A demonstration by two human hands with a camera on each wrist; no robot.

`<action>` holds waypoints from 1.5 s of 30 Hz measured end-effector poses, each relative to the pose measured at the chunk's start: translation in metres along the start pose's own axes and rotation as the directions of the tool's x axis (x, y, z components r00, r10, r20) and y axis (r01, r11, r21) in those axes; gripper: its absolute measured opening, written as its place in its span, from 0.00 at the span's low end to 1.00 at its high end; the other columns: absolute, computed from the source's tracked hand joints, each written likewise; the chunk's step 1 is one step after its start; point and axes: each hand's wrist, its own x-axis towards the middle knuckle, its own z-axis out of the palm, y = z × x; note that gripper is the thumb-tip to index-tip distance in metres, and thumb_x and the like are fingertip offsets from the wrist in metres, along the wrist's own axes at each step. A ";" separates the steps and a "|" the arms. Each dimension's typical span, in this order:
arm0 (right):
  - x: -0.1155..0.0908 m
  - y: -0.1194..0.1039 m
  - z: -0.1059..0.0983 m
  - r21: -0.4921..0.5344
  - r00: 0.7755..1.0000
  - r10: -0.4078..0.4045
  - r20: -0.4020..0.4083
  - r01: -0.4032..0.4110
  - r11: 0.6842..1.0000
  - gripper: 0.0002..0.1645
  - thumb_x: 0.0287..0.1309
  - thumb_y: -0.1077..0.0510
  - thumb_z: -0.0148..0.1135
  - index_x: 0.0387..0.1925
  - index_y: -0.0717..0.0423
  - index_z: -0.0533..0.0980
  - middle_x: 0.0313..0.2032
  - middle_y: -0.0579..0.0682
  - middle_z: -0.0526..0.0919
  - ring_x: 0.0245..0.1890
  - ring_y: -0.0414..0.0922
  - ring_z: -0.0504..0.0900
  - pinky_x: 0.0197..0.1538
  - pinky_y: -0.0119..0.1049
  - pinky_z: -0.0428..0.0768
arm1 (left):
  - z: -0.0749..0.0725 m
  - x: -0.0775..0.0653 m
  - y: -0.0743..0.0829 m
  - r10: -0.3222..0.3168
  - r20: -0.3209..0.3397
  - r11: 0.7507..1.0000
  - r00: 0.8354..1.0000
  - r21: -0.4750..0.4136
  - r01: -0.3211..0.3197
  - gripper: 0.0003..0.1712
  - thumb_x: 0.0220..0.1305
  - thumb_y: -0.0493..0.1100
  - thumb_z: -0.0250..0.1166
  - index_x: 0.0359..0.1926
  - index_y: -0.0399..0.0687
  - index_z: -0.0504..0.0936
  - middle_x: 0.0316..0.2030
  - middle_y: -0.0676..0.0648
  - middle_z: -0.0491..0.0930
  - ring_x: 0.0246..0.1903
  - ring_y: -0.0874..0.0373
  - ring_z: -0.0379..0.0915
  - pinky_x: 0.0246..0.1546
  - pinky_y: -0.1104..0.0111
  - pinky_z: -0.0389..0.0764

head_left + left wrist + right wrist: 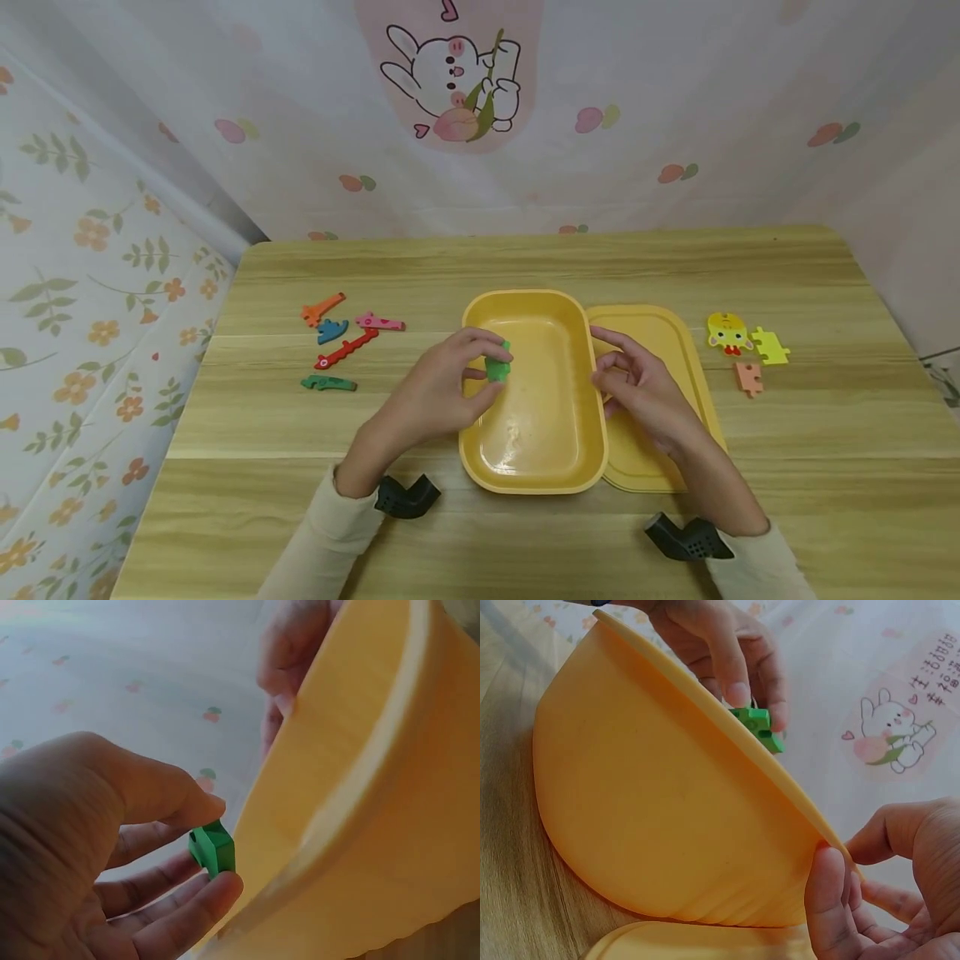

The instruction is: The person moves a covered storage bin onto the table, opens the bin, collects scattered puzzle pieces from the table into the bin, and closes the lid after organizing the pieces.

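Note:
My left hand (442, 383) pinches a small green puzzle piece (497, 370) between thumb and fingertips, over the left side of a yellow plastic box (543, 425). In the left wrist view the green piece (216, 849) has notched edges. At the box's right wall, my right hand (645, 390) grips the rim, with thumb and fingers on either side of it, as the right wrist view shows. A flat yellow lid (637, 462) lies under the right hand, beside the box and partly hidden by it.
Left of the box lie orange (322, 310), blue (332, 331), pink (380, 322), red (346, 348) and green (328, 382) puzzle pieces. Over on the right are a yellow animal-face piece (727, 332), a yellow piece (770, 347) and a salmon piece (748, 378). A patterned curtain (637, 167) hangs behind the table.

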 end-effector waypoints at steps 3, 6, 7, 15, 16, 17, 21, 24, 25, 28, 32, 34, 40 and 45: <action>0.000 0.000 0.000 0.002 1.000 0.004 -0.003 -0.004 1.000 0.37 0.67 0.64 0.59 0.75 0.51 0.60 0.38 0.47 0.76 0.25 0.37 0.79 0.25 0.34 0.85 | 0.003 0.000 0.000 0.045 0.011 0.995 0.999 0.092 -0.045 0.14 0.64 0.38 0.68 0.51 0.46 0.82 0.58 0.50 0.77 0.56 0.56 0.78 0.48 0.68 0.88; 0.000 0.001 0.000 -0.001 1.000 0.003 -0.004 -0.003 1.000 0.37 0.67 0.63 0.59 0.75 0.51 0.60 0.38 0.48 0.76 0.25 0.36 0.79 0.26 0.34 0.85 | 0.005 0.000 0.000 0.081 0.023 0.978 0.996 0.192 -0.084 0.14 0.63 0.39 0.67 0.51 0.47 0.82 0.58 0.51 0.78 0.53 0.58 0.78 0.51 0.69 0.85; 0.000 0.001 0.000 -0.003 1.000 0.002 -0.004 -0.002 1.000 0.37 0.67 0.63 0.59 0.75 0.50 0.61 0.38 0.48 0.76 0.25 0.36 0.79 0.26 0.34 0.85 | 0.006 0.000 0.000 0.087 0.027 0.971 0.996 0.220 -0.091 0.14 0.63 0.40 0.67 0.50 0.48 0.83 0.58 0.51 0.78 0.54 0.58 0.77 0.53 0.68 0.84; 0.000 0.001 0.000 -0.016 1.000 0.003 -0.007 -0.003 1.000 0.37 0.67 0.63 0.59 0.75 0.50 0.61 0.38 0.48 0.75 0.25 0.36 0.78 0.26 0.34 0.85 | 0.014 0.001 0.001 0.058 0.069 0.953 0.996 0.292 -0.075 0.15 0.63 0.41 0.66 0.51 0.50 0.83 0.60 0.53 0.77 0.61 0.56 0.73 0.66 0.62 0.76; 0.000 0.001 0.000 -0.018 1.000 0.005 -0.009 -0.005 1.000 0.37 0.67 0.63 0.59 0.75 0.50 0.61 0.38 0.48 0.75 0.25 0.36 0.79 0.26 0.34 0.85 | 0.015 0.001 0.002 0.052 0.073 0.952 0.996 0.298 -0.071 0.15 0.63 0.41 0.66 0.51 0.50 0.83 0.60 0.53 0.76 0.61 0.56 0.73 0.66 0.62 0.76; -0.001 0.001 0.000 -0.019 1.000 0.006 -0.010 -0.006 1.000 0.37 0.67 0.63 0.59 0.75 0.50 0.61 0.38 0.48 0.75 0.25 0.36 0.79 0.26 0.34 0.85 | 0.016 0.001 0.002 0.046 0.078 0.950 0.996 0.303 -0.068 0.15 0.63 0.41 0.66 0.51 0.51 0.83 0.60 0.53 0.76 0.61 0.57 0.73 0.66 0.62 0.76; -0.001 0.001 -0.001 -0.013 1.000 0.005 -0.011 -0.005 1.000 0.37 0.67 0.63 0.59 0.75 0.50 0.60 0.38 0.49 0.76 0.25 0.36 0.79 0.25 0.34 0.85 | 0.018 0.002 0.004 0.035 0.087 0.948 0.996 0.311 -0.061 0.16 0.63 0.42 0.65 0.52 0.51 0.83 0.61 0.54 0.76 0.63 0.57 0.72 0.67 0.62 0.75; -0.001 0.000 -0.001 -0.006 1.000 0.002 -0.010 -0.002 1.000 0.37 0.67 0.63 0.59 0.75 0.51 0.60 0.38 0.49 0.76 0.25 0.36 0.79 0.25 0.33 0.85 | 0.019 0.002 0.004 0.035 0.097 0.946 0.995 0.317 -0.064 0.16 0.64 0.42 0.65 0.53 0.52 0.83 0.62 0.53 0.75 0.63 0.57 0.71 0.67 0.62 0.75; -0.001 0.000 -0.001 -0.003 1.000 0.001 -0.009 -0.001 1.000 0.37 0.67 0.64 0.59 0.75 0.51 0.60 0.38 0.49 0.76 0.25 0.36 0.79 0.25 0.33 0.85 | 0.019 0.002 0.004 0.037 0.100 0.945 0.994 0.321 -0.067 0.17 0.64 0.43 0.66 0.54 0.52 0.83 0.62 0.53 0.75 0.63 0.57 0.71 0.67 0.62 0.75; -0.001 0.000 -0.002 0.001 1.000 0.003 -0.006 -0.003 1.000 0.37 0.67 0.64 0.58 0.75 0.51 0.60 0.38 0.48 0.76 0.26 0.36 0.80 0.25 0.33 0.85 | 0.020 0.003 0.004 0.044 0.108 0.941 0.993 0.329 -0.077 0.20 0.64 0.44 0.66 0.57 0.53 0.83 0.63 0.52 0.75 0.64 0.56 0.70 0.68 0.61 0.75; -0.002 0.000 -0.003 -0.001 1.000 0.005 -0.006 -0.005 1.000 0.37 0.68 0.64 0.58 0.75 0.51 0.60 0.38 0.48 0.77 0.26 0.36 0.80 0.26 0.34 0.85 | 0.019 0.003 0.005 0.061 0.091 0.938 0.994 0.336 -0.088 0.22 0.63 0.46 0.67 0.58 0.54 0.82 0.63 0.52 0.74 0.65 0.56 0.70 0.69 0.59 0.73; -0.002 0.000 -0.004 -0.002 1.000 0.003 -0.008 -0.003 1.000 0.37 0.68 0.64 0.59 0.75 0.51 0.60 0.38 0.47 0.77 0.26 0.36 0.80 0.26 0.34 0.85 | 0.017 0.003 0.005 0.071 0.070 0.938 0.995 0.335 -0.091 0.21 0.63 0.47 0.68 0.58 0.55 0.82 0.62 0.53 0.75 0.63 0.57 0.70 0.69 0.59 0.73; -0.001 0.002 -0.004 0.024 1.000 -0.015 0.009 0.015 1.000 0.37 0.68 0.64 0.59 0.75 0.52 0.60 0.37 0.45 0.78 0.25 0.35 0.79 0.25 0.33 0.84 | 0.009 -0.003 0.001 0.094 -0.006 0.939 0.996 0.332 -0.087 0.19 0.64 0.49 0.68 0.56 0.55 0.83 0.57 0.55 0.77 0.59 0.57 0.73 0.64 0.60 0.76; 0.001 0.002 -0.002 0.021 1.000 -0.018 0.019 0.018 1.000 0.37 0.68 0.63 0.59 0.75 0.51 0.60 0.38 0.45 0.77 0.26 0.36 0.79 0.26 0.34 0.85 | -0.004 -0.011 -0.002 0.089 -0.064 0.939 0.994 0.338 -0.063 0.19 0.64 0.48 0.68 0.57 0.56 0.82 0.57 0.54 0.77 0.59 0.57 0.72 0.62 0.60 0.78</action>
